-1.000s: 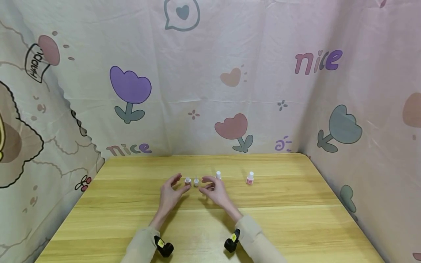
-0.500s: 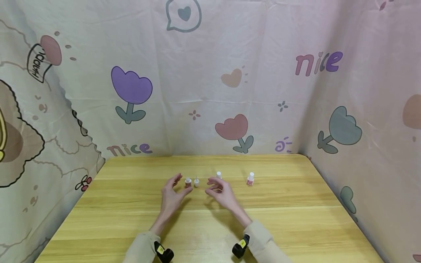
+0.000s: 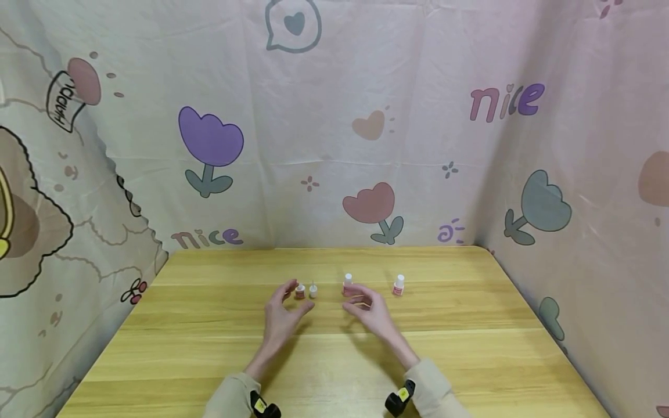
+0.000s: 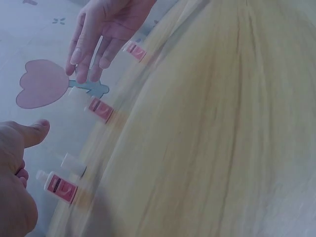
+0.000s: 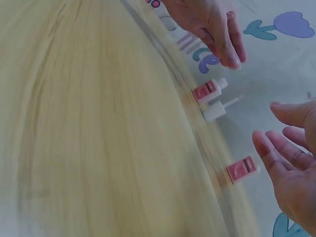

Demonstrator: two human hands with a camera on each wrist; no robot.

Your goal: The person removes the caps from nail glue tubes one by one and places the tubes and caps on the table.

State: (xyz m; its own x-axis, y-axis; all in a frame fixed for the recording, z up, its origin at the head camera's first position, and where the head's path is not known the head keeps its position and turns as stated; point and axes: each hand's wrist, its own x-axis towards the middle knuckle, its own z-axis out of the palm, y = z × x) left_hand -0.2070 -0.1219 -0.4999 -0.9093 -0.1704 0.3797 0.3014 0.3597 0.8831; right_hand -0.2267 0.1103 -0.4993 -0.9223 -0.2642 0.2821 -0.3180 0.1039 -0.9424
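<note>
A small uncapped bottle [image 3: 300,292] with a red-pink label stands on the table, its white neck exposed. Beside it, the white brush cap [image 3: 313,291] stands upside down, its thin stem pointing up. My left hand [image 3: 282,316] is just left and in front of the uncapped bottle, thumb and fingers spread, holding nothing. A second bottle [image 4: 100,109], with its white cap on, stands further right. My right hand [image 3: 372,313] hovers near and in front of that bottle, fingers loosely bent and nothing between them; in the head view it partly covers the bottle.
A third capped bottle [image 3: 399,285] stands to the right of the others. All are on the wooden table [image 3: 334,360], towards its back. A printed cloth [image 3: 313,145] hangs behind the table and along its sides.
My right hand has moved right, away from the brush cap to the second bottle. My left hand has shifted slightly right and towards me. The bottles and brush cap stay in place.
</note>
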